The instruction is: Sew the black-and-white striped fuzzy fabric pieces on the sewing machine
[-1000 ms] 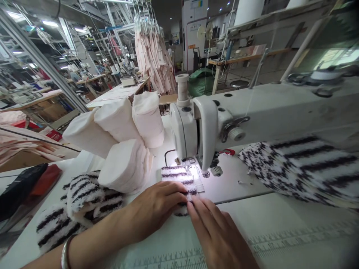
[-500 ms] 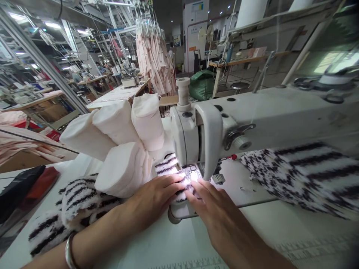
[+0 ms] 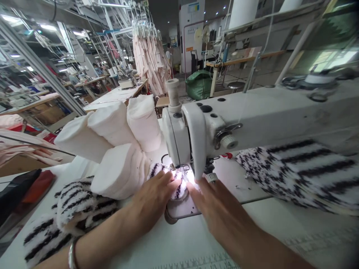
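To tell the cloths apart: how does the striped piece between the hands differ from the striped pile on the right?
The striped piece looks small; the striped pile is larger. The piece lies between the left hand and right hand; the pile lies apart from both. Both are fluffy white with dark stripes.

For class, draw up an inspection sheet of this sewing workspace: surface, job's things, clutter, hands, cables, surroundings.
Surface: flat white table, ruler markings near the lower edge.
Job's things: fluffy black-and-white striped fabric piece in the light under the long-armed white sewing machine.
Clutter: soft white fabric stacks and loose fluffy striped pieces on the left; fluffy striped pile on the right.
Hands: bare left hand on the piece; bare right hand at its right edge, contact unclear.
Cables: thin dark line at far left, possibly a cable.
Surroundings: hanging pale pink cloth, bulging green sack.
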{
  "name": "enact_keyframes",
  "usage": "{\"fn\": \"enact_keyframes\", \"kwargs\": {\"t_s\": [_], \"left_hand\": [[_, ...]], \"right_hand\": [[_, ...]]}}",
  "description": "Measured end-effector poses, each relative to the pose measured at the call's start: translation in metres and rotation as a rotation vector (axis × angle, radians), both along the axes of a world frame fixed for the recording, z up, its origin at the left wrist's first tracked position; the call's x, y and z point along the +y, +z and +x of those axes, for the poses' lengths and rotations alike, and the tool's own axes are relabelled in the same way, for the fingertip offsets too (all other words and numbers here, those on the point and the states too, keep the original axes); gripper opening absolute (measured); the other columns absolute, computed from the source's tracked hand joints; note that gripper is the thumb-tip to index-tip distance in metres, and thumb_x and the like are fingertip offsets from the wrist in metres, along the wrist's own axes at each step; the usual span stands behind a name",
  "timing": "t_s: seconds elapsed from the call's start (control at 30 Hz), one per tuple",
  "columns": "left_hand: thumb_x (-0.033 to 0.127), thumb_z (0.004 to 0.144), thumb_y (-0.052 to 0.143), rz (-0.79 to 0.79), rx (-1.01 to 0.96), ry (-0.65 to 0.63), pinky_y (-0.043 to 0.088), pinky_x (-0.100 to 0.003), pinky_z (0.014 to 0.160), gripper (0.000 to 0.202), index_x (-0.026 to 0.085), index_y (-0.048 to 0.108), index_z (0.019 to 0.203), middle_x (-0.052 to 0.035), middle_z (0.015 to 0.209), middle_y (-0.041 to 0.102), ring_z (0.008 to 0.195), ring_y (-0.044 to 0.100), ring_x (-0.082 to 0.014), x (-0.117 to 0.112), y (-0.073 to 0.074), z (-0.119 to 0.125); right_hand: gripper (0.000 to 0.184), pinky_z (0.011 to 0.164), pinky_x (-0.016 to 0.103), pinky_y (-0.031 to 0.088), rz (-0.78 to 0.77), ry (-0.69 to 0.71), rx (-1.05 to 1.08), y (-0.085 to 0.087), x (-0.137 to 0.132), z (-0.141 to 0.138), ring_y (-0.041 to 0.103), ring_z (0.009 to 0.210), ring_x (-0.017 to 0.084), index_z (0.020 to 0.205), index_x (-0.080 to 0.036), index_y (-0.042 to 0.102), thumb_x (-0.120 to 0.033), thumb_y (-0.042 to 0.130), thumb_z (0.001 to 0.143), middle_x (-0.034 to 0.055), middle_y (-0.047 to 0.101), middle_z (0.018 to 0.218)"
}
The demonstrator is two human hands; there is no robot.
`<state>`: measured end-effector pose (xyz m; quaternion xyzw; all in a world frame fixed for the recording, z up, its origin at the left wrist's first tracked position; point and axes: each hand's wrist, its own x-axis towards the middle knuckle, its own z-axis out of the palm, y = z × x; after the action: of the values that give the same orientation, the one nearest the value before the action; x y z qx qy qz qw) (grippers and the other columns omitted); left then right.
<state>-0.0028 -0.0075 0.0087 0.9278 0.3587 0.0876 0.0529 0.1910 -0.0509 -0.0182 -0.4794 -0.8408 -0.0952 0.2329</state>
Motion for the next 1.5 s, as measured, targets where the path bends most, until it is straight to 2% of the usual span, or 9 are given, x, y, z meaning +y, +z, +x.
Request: {"fn": "enact_keyframes", "kwargs": {"t_s": [0.1, 0.27, 0.5, 0.73, 0.83, 1.03, 1.2, 1.37, 1.5], "left_hand": [[0.014, 0.092, 0.046, 0.01, -0.072, -0.07, 0.052, -0.039, 0.081, 0.015, 0.016, 0.058, 0.101, -0.0092, 0.1, 0.059, 0.097, 0.055, -0.0229, 0.01, 0.001, -0.003], [0.009, 0.092, 0.039, 0.039, -0.113, -0.152, 0.054, -0.032, 0.072, 0.031, 0.014, 0.051, 0.12, -0.0087, 0.094, 0.062, 0.083, 0.059, -0.0181, 0.014, -0.005, -0.013], [0.013, 0.093, 0.038, 0.107, -0.033, -0.044, 0.054, -0.035, 0.071, 0.029, 0.016, 0.049, 0.119, -0.0084, 0.094, 0.061, 0.08, 0.059, -0.0192, -0.002, -0.005, -0.009], [0.017, 0.086, 0.05, 0.184, -0.006, 0.069, 0.053, -0.04, 0.065, 0.012, 0.016, 0.054, 0.097, -0.0081, 0.088, 0.056, 0.079, 0.054, -0.023, -0.006, -0.001, 0.006], [0.012, 0.086, 0.047, 0.101, -0.087, -0.046, 0.053, -0.038, 0.073, 0.011, 0.015, 0.052, 0.095, -0.0096, 0.093, 0.056, 0.088, 0.055, -0.0233, 0.001, 0.001, 0.001], [-0.001, 0.084, 0.038, -0.145, -0.153, -0.186, 0.05, -0.036, 0.092, 0.038, 0.017, 0.048, 0.116, -0.011, 0.116, 0.055, 0.108, 0.054, -0.0197, 0.009, 0.005, -0.02], [0.005, 0.085, 0.044, -0.049, -0.189, -0.094, 0.051, -0.038, 0.088, 0.036, 0.018, 0.049, 0.118, -0.0102, 0.115, 0.055, 0.102, 0.054, -0.0211, -0.005, -0.005, -0.015], [0.007, 0.085, 0.046, 0.04, -0.19, 0.057, 0.052, -0.044, 0.083, 0.034, 0.017, 0.048, 0.117, -0.0112, 0.108, 0.054, 0.098, 0.053, -0.0242, -0.023, -0.016, 0.004], [0.008, 0.084, 0.047, 0.116, -0.174, 0.165, 0.053, -0.049, 0.076, 0.028, 0.013, 0.048, 0.112, -0.014, 0.105, 0.053, 0.093, 0.051, -0.0272, -0.029, -0.016, 0.018]], "right_hand": [[0.054, 0.077, 0.034, 0.049, 0.138, -0.016, 0.016, -0.003, -0.017, -0.021, 0.056, 0.099, 0.022, 0.119, -0.004, 0.056, 0.002, 0.035, 0.07, 0.0121, 0.062, 0.112], [0.053, 0.074, 0.035, 0.048, 0.066, -0.111, 0.043, -0.016, -0.031, -0.039, 0.056, 0.098, 0.021, 0.122, -0.008, 0.056, -0.002, 0.037, 0.073, 0.0075, 0.064, 0.108], [0.059, 0.082, 0.035, 0.047, 0.029, -0.032, 0.055, -0.02, -0.023, -0.009, 0.05, 0.113, 0.018, 0.126, -0.018, 0.054, 0.0, 0.031, 0.074, -0.0015, 0.06, 0.124], [0.057, 0.085, 0.04, 0.049, -0.049, 0.078, -0.052, -0.019, -0.012, -0.001, 0.048, 0.115, 0.024, 0.126, -0.014, 0.054, 0.001, 0.035, 0.074, 0.0086, 0.057, 0.126], [0.059, 0.086, 0.04, 0.049, -0.03, 0.049, -0.01, -0.016, -0.019, -0.015, 0.05, 0.112, 0.025, 0.13, -0.007, 0.05, -0.001, 0.038, 0.072, 0.0104, 0.059, 0.123], [0.062, 0.085, 0.037, 0.046, -0.021, -0.015, 0.047, -0.022, -0.028, -0.018, 0.047, 0.117, 0.02, 0.129, -0.017, 0.052, 0.0, 0.035, 0.072, -0.0008, 0.056, 0.131], [0.058, 0.085, 0.037, 0.046, -0.062, 0.026, 0.079, -0.022, -0.019, -0.001, 0.046, 0.117, 0.021, 0.128, -0.021, 0.052, 0.0, 0.033, 0.077, -0.0007, 0.056, 0.13], [0.057, 0.075, 0.032, 0.048, -0.203, 0.034, 0.077, -0.006, 0.003, 0.012, 0.055, 0.098, 0.02, 0.118, -0.029, 0.059, 0.002, 0.033, 0.077, 0.0053, 0.061, 0.11], [0.058, 0.071, 0.03, 0.045, -0.179, 0.041, 0.025, 0.006, 0.013, 0.017, 0.055, 0.087, 0.019, 0.109, -0.03, 0.063, 0.005, 0.035, 0.073, 0.0067, 0.06, 0.101]]}}
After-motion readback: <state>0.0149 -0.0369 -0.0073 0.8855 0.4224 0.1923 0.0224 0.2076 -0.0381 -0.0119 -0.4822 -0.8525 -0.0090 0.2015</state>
